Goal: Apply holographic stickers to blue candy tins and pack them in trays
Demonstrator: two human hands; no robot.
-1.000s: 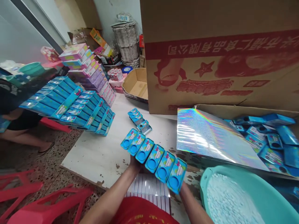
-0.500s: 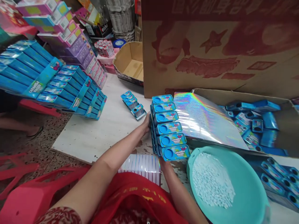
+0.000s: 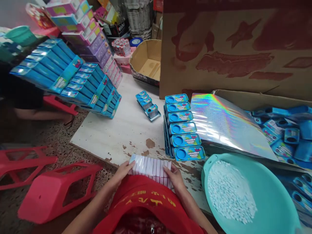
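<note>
My left hand (image 3: pixel 124 171) grips the left end of a block of narrow white boxes (image 3: pixel 148 167), packed side by side under a glossy surface, at the table's near edge. At the other end my right hand (image 3: pixel 175 176) closes on the same block, thumb on top. Part of the block is hidden by the red apron (image 3: pixel 146 195). Just beyond, to the right, stands a stack of blue candy boxes (image 3: pixel 184 128) marked "Caramelo Macizo", which neither hand touches. A few smaller blue packs (image 3: pixel 147 104) lie farther off on the table.
A turquoise basin (image 3: pixel 270 195) with pale blue candies stands at right, near a shiny holographic sheet (image 3: pixel 224 126) and a carton of loose blue boxes (image 3: pixel 290 133). Tall blue display boxes (image 3: pixel 70 78) are stacked at left. A large cardboard box (image 3: pixel 231 65) walls the back. Red stools (image 3: pixel 56 191) stand at left.
Both hands have let go of the stack of blue candy boxes, which stays standing on the table. They have come back toward my body and taken hold of the white block's two ends.
</note>
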